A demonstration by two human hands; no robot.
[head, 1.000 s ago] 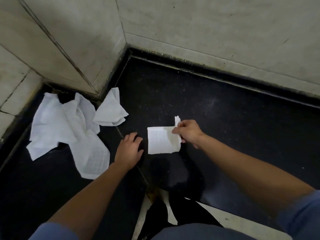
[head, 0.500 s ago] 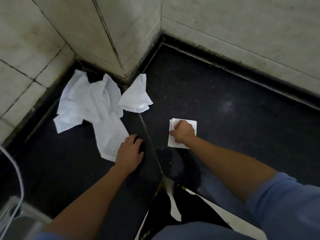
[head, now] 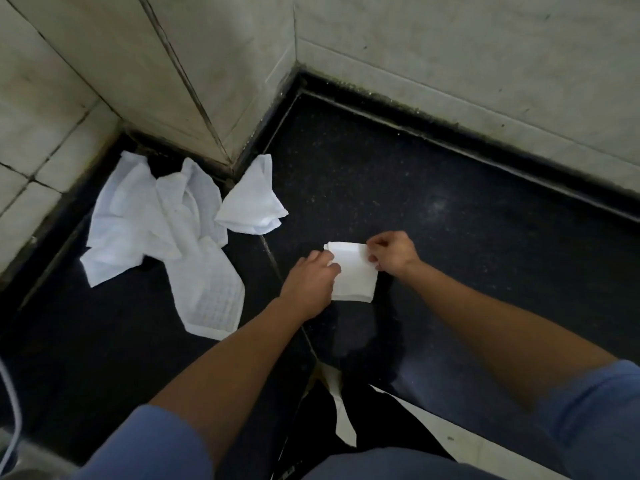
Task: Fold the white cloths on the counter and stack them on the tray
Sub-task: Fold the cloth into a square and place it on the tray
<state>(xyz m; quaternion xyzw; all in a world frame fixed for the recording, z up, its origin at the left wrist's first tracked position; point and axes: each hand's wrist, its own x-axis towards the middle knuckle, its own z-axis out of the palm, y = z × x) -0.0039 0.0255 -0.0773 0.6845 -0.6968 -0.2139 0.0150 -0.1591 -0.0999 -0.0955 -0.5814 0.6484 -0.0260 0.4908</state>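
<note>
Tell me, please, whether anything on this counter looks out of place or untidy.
Yes: several white cloths lie crumpled and overlapping in the left corner of the counter, with one bunched cloth beside them by the wall. The folded cloth, held by the left hand and right hand, looks tidy.

A small folded white cloth point(head: 353, 275) lies on the dark table point(head: 450, 220). Left of it sprawl crumpled white cloths point(head: 152, 216).

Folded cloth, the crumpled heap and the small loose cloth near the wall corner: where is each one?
folded cloth point(head: 356, 275), head view, its flat middle.
heap of cloths point(head: 138, 220), head view, crumpled left part.
small loose cloth point(head: 252, 202), head view, its middle.
</note>
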